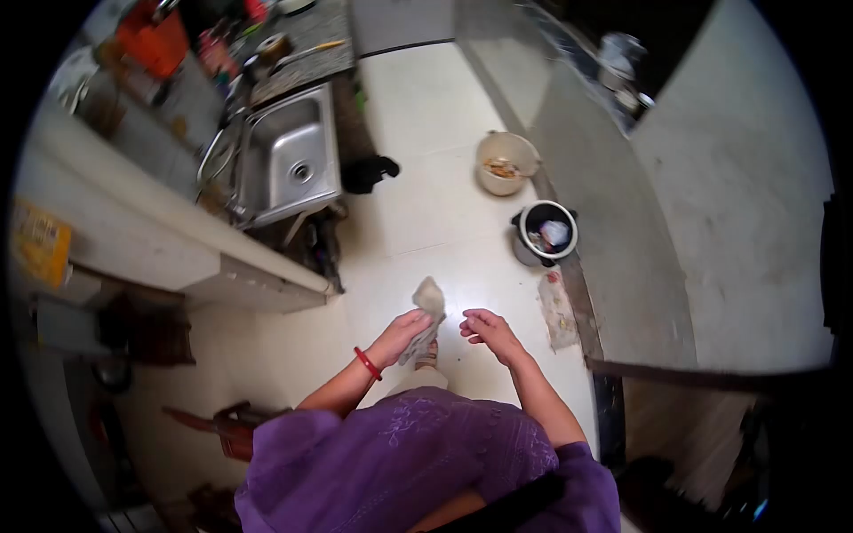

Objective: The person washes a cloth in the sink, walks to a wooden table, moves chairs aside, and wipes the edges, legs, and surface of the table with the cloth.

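Note:
My left hand [407,332], with a red band on its wrist, grips a crumpled greyish cloth [429,302] in front of my body. Part of the cloth sticks up past the fingers and the rest hangs below them. To the right of it, my right hand [488,333] is raised with its fingers half bent and apart. Nothing shows in that hand, and a small gap separates it from the cloth. Beneath both hands lies the pale floor [418,235], with one of my feet partly visible.
A steel sink [289,147] is set in a counter [311,49] at the left. Along the right wall stand a beige bucket [505,163] with scraps and a lined bin [545,233] with rubbish. A stained mat [558,311] lies near them. A wooden chair [233,431] is at lower left.

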The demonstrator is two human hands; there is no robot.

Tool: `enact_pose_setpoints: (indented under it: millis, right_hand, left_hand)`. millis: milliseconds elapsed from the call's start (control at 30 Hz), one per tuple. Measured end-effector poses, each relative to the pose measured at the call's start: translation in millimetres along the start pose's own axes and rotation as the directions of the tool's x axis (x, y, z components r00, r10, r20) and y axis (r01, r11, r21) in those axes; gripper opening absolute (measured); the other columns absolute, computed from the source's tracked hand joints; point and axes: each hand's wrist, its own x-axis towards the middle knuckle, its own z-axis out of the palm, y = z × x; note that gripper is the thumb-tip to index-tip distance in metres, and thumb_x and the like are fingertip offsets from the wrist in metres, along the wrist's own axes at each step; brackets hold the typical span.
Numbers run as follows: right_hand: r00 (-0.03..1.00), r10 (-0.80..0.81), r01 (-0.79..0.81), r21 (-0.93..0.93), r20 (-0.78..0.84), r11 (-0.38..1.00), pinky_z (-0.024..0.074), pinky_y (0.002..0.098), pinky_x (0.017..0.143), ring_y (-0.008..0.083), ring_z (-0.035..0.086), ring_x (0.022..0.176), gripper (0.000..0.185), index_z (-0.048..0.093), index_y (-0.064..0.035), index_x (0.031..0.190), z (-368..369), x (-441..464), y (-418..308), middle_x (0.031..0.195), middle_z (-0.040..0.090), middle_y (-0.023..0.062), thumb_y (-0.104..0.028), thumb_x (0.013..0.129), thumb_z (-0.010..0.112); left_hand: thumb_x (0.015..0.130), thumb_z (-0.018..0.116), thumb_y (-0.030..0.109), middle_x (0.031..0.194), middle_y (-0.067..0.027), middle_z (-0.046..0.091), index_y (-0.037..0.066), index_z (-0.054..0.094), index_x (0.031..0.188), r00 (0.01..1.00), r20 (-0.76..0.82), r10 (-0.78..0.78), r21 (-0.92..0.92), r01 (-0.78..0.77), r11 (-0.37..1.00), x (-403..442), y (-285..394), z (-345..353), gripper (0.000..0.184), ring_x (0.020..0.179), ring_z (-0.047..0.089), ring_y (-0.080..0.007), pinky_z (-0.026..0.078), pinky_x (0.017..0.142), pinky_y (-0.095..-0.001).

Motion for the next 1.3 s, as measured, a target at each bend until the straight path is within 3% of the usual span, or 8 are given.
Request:
enact_pose_setpoints:
  millis: [33,67,333,567,800,1033,1167,1300]
  right_hand:
    - [0.999,0.007,-0.008,0.031,0.043,0.999,0.0506,0.029,0.08,0.0153,0.061,0.096,0.039,0.051,-0.0034,0.127,37.4,11.7,-11.8,0.108,0.063,0.0076,-0.027,0.096,0.053]
    - [0.982,0.025,-0.065,0.212,0.188,0.975,0.0507,0.0296,0.08,0.0156,0.061,0.097,0.041,0.049,-0.0038,0.129,126.4,0.3,-26.7,0.109,0.063,0.0079,-0.028,0.097,0.053]
    - [0.971,0.029,-0.072,0.173,0.237,0.982,0.0499,0.0269,0.078,0.011,0.058,0.093,0.043,0.049,-0.0054,0.131,150.5,127.7,-76.9,0.106,0.061,0.0033,-0.026,0.094,0.058]
    - [0.953,0.047,-0.113,0.209,0.299,0.971,0.0503,0.0272,0.077,0.0117,0.059,0.093,0.037,0.055,-0.0049,0.124,101.6,231.3,-108.4,0.105,0.061,0.002,-0.023,0.093,0.06]
    - [0.833,0.109,-0.23,0.16,0.543,0.96,0.0506,0.0295,0.078,0.0127,0.059,0.096,0.027,0.057,-0.0062,0.116,84.2,344.4,-187.2,0.104,0.062,0.0029,-0.02,0.092,0.059]
    - [0.61,0.154,-0.256,0.011,0.777,0.966,0.0504,0.027,0.075,0.01,0.059,0.087,0.019,0.058,-0.0069,0.107,162.8,435.8,-263.2,0.097,0.062,0.0008,-0.018,0.092,0.059]
    - [0.505,0.162,-0.151,-0.098,0.848,0.984,0.0505,0.0249,0.073,0.0094,0.059,0.085,0.019,0.059,-0.0068,0.108,234.0,481.4,-302.4,0.096,0.062,0.0005,-0.018,0.092,0.058]
    - [0.52,0.149,0.089,-0.226,0.841,0.97,0.05,0.0243,0.072,0.0088,0.059,0.085,0.019,0.06,-0.0072,0.106,305.5,527.0,-374.7,0.094,0.062,-0.0007,-0.018,0.092,0.059]
  left_hand:
    - [0.098,0.05,0.029,0.095,-0.0037,0.061,0.002,0.057,0.111,0.999,-0.018,-0.044,0.019,0.044,0.999,-12.9,5.5,-25.4,0.03,0.083,0.06,-0.0108,0.05,0.074,-0.0256]
    - [0.099,0.05,0.03,0.094,-0.0037,0.062,0.003,0.057,0.112,0.97,-0.203,-0.133,0.129,0.161,0.978,-99.6,48.0,-45.2,0.031,0.082,0.059,-0.0095,0.049,0.073,-0.0249]
    - [0.095,0.056,0.036,0.098,-0.0036,0.062,0.002,0.058,0.117,0.97,-0.213,-0.114,0.455,0.202,0.868,-20.8,108.8,-104.3,0.04,0.087,0.055,-0.0096,0.047,0.076,-0.0264]
    - [0.095,0.056,0.032,0.093,-0.0027,0.061,0.002,0.058,0.115,0.93,-0.336,-0.147,0.269,0.245,0.931,67.0,128.6,-138.4,0.036,0.083,0.054,-0.0086,0.047,0.073,-0.0259]
    - [0.096,0.055,0.024,0.097,-0.0017,0.062,0.002,0.057,0.116,0.811,-0.583,0.05,0.069,-0.011,0.998,118.3,193.3,-147.5,0.03,0.083,0.056,-0.0076,0.048,0.071,-0.0248]
    - [0.096,0.055,0.022,0.105,-0.0055,0.063,0.001,0.051,0.125,0.49,-0.858,0.152,-0.013,-0.318,0.948,94.5,245.7,-189.4,0.035,0.091,0.06,-0.0107,0.051,0.077,-0.0263]
    - [0.095,0.056,0.021,0.106,-0.0054,0.064,0.001,0.052,0.124,0.291,-0.93,0.226,0.08,-0.441,0.894,80.4,270.1,-241.9,0.036,0.092,0.061,-0.0109,0.05,0.08,-0.0256]
    - [0.092,0.06,0.02,0.107,-0.006,0.064,0.0,0.054,0.122,0.185,-0.943,0.277,0.157,-0.485,0.86,72.6,321.4,-300.9,0.037,0.094,0.06,-0.0111,0.049,0.083,-0.0261]
